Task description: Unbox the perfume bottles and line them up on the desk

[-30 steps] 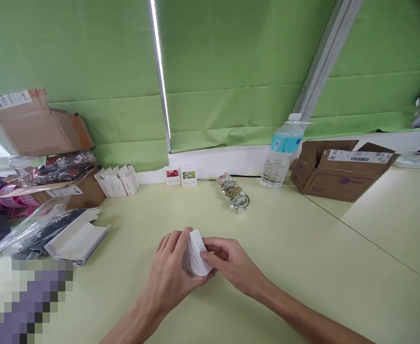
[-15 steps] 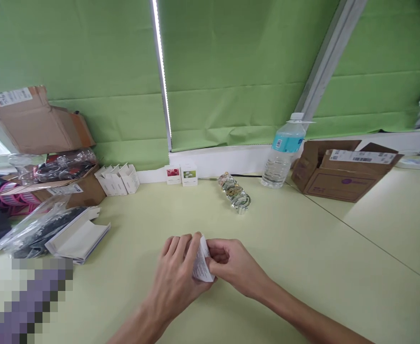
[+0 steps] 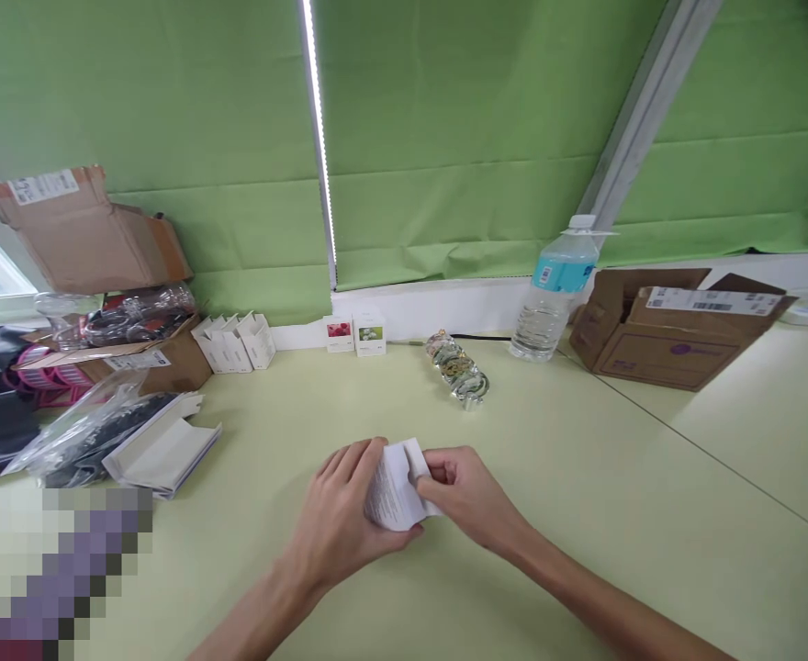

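A small white box [image 3: 391, 488] with fine print on its side is held between my two hands, low over the table. My left hand [image 3: 342, 500] wraps round its left side, fingers over the top and thumb beneath. At the box's right end, my right hand [image 3: 463, 491] pinches the end flap between thumb and fingers; a notched edge shows beside the thumb. The inside of the box cannot be seen. Beyond my hands lies a row of shiny bangles [image 3: 457, 369], and two small white boxes with pictures [image 3: 370, 336] stand by the wall.
Several open white boxes [image 3: 235, 344] stand at the back left, beside a cardboard box [image 3: 176, 356] with plastic-wrapped goods. A flattened white carton [image 3: 166, 452] lies nearer. At the back right are a large water bottle [image 3: 547, 303] and an open cardboard box [image 3: 676, 353].
The white box has turned so that its printed side shows more fully. My right hand has shifted slightly right with the end flap, and a notched edge is now visible.
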Demonstrator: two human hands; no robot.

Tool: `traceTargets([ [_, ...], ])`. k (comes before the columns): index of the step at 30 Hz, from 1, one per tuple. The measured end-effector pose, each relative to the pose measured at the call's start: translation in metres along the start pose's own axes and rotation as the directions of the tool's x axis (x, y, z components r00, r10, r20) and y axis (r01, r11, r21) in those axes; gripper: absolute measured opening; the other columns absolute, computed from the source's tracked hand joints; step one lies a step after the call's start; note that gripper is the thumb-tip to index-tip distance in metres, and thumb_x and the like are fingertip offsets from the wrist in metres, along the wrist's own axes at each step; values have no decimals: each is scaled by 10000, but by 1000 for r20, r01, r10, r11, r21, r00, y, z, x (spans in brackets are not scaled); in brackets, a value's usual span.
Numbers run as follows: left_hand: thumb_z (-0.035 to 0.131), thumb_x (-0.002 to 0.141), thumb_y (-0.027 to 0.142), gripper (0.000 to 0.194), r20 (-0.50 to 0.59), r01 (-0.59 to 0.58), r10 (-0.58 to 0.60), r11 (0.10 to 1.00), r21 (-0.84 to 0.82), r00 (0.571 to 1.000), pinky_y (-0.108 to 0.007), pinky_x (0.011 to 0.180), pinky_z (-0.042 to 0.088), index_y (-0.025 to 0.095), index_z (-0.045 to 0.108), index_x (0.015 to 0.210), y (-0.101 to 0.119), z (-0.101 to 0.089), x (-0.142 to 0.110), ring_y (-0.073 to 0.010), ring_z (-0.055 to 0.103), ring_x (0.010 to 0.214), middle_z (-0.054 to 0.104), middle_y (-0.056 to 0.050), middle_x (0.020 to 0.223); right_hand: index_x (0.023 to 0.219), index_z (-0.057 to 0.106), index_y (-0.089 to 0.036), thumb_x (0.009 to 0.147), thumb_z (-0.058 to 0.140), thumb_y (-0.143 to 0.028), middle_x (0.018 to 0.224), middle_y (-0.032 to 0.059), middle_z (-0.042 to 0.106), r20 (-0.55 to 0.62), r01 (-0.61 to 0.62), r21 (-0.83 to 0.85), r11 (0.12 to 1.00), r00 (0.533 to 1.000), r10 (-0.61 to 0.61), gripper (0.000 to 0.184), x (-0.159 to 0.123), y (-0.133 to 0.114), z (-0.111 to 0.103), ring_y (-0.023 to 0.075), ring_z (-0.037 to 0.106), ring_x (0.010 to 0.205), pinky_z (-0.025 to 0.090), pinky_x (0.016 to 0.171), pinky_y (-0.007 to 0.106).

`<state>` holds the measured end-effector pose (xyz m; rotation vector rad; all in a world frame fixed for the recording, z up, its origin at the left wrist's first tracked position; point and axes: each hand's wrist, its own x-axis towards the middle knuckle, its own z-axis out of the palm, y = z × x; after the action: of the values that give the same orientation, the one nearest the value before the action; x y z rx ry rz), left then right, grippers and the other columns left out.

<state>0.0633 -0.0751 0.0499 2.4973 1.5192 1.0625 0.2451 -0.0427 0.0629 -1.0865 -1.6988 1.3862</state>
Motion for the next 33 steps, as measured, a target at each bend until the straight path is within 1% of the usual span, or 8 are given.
traceTargets([
  [7, 750, 613, 435, 735, 75, 143, -136, 983, -110, 988, -389, 890, 479, 276, 415, 1248, -8, -9, 4, -260, 585, 1061, 566, -69, 1228, 1074, 672, -147, 816, 502, -264, 694, 19, 653, 55, 16, 66, 998, 998, -19, 331, 6, -5, -16, 151, 573, 625, 470, 583, 263],
  [12, 752, 622, 398, 724, 115, 196, -174, 954, -229, 978, -344, 866, 493, 274, 414, 1250, -12, -10, 5, -225, 579, 1053, 560, -55, 1213, 1200, 619, -201, 846, 521, -284, 1005, 72, 694, -32, 124, -186, 975, 991, -132, 377, 10, 11, -11, 205, 651, 830, 543, 658, 302],
  [15, 760, 623, 398, 745, 107, 212, -189, 940, -267, 976, -337, 897, 479, 276, 401, 1264, -17, -8, 4, -218, 555, 1091, 548, -47, 1235, 1236, 583, -233, 867, 524, -288, 1196, 81, 624, -58, 240, -410, 880, 956, -288, 377, 8, 19, -5, 228, 617, 999, 544, 802, 365],
  [17, 752, 640, 398, 737, 102, 227, -206, 934, -275, 973, -341, 911, 468, 276, 390, 1271, -19, -7, 4, -214, 547, 1099, 547, -42, 1239, 1236, 572, -240, 876, 520, -253, 1216, 80, 600, -80, 327, -558, 763, 894, -441, 364, 5, 18, -3, 233, 565, 1090, 490, 919, 409],
  [22, 744, 658, 377, 700, 101, 239, -219, 927, -287, 970, -323, 868, 480, 272, 388, 1251, -19, -7, 5, -195, 561, 1050, 567, -29, 1192, 1230, 566, -236, 863, 489, -138, 1129, 83, 597, 34, 476, -659, 583, 793, -608, 388, -8, 4, 3, 218, 541, 1053, 474, 895, 400],
  [25, 747, 649, 393, 726, 95, 227, -209, 941, -253, 973, -326, 851, 487, 267, 376, 1261, -17, -7, 5, -195, 568, 1030, 569, -31, 1186, 1198, 591, -230, 868, 500, -163, 1095, 82, 596, 10, 459, -652, 603, 801, -599, 349, -13, -3, 6, 223, 537, 1033, 462, 885, 411],
  [30, 746, 648, 396, 722, 56, 230, -223, 950, -211, 973, -336, 857, 490, 263, 379, 1255, -15, -5, 5, -202, 574, 1035, 572, -36, 1188, 996, 680, -276, 901, 499, -248, 1092, 43, 604, -65, 369, -557, 744, 874, -482, 207, -15, -5, 7, 211, 530, 1063, 449, 920, 399],
  [33, 719, 677, 408, 652, 29, 244, -243, 949, -201, 969, -336, 826, 503, 262, 400, 1227, -13, -5, 4, -204, 590, 1005, 581, -36, 1166, 1034, 676, -302, 903, 510, -277, 1159, 30, 591, -74, 363, -529, 767, 881, -468, 214, -18, -7, 8, 218, 500, 1128, 422, 965, 418],
])
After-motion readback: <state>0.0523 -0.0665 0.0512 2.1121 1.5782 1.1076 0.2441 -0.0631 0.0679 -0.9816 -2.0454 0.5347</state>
